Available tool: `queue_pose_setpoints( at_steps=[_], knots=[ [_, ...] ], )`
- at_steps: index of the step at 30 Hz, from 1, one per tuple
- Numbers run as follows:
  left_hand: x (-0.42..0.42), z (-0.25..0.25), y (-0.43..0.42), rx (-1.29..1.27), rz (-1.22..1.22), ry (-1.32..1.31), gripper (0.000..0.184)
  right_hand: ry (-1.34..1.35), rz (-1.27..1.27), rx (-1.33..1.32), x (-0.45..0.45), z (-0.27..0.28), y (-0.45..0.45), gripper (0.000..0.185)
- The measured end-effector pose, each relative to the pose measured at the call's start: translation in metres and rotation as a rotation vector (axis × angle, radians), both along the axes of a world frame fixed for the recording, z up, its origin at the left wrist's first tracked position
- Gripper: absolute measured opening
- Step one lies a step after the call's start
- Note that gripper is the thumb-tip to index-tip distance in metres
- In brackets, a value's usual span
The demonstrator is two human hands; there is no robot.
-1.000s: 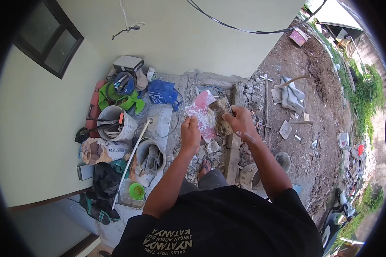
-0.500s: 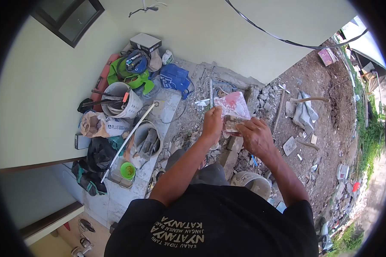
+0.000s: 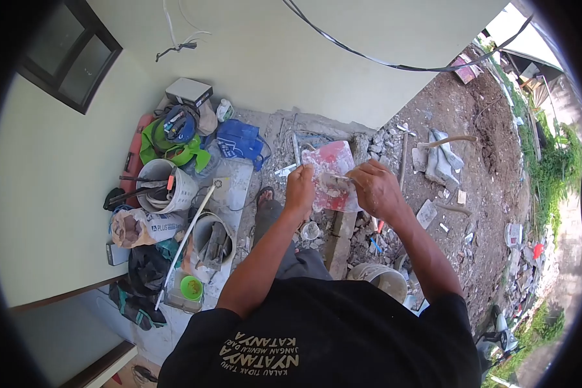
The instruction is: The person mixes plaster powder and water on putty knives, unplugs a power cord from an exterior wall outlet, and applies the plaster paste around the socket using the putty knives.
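The left hand [image 3: 299, 193] was closed narrowly on the left edge of the board [image 3: 334, 154], its thumb lying on the upper face. The right hand [image 3: 378, 194] had its fingers bent in a narrow grip on a thin, dirty piece [image 3: 337, 179], which pointed left over the middle of the board. Exactly where the piece touched the board, I could not tell

The board lay between the two hands, just right of the left hand and partly behind the fingers of the right. It was red, smeared with whitish residue, and held up above the rubble [image 3: 317, 247]

Farthest left among the containers, the white bucket [image 3: 185, 193] leaned with its mouth up, dark handles and an orange-tipped thing sticking out. Just below it sat a paper bag [image 3: 166, 227], crumpled at its left end. Lower down, a green bowl [image 3: 191, 288] with something yellowish in it stood in a tray [image 3: 196, 302]. To the right, the second bucket [image 3: 231, 246] held grey, dusty tools [image 3: 213, 242], and a white pipe [image 3: 186, 244] slanted past its left side. A small cup [image 3: 310, 231] rested on the rubble below the hands; its contents were too small to make out. Farther right, near the person's shirt [image 3: 317, 323], stood a third bucket [image 3: 367, 268], pale inside
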State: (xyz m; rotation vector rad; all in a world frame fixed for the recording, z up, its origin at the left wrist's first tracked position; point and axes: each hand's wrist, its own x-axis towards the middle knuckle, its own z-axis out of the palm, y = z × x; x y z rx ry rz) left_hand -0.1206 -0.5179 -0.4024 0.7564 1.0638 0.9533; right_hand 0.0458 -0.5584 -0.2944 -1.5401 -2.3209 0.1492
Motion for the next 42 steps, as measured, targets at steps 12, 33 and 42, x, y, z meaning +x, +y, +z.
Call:
queue_pose_setpoints(
  at_steps=[12,33,42],
  knots=[
    [-0.001,0.013,0.166,0.027,-0.241,0.029,0.034,0.002,-0.222,0.078,-0.023,0.006,0.133,0.017],
    [-0.023,0.070,0.282,0.350,-0.065,0.147,0.034,1.002,-0.962,-0.502,-0.036,0.027,0.236,0.013],
    [-0.004,0.050,0.286,0.295,-0.141,0.083,0.035,0.895,-0.794,-0.384,-0.005,0.024,0.255,0.016]
  ],
)
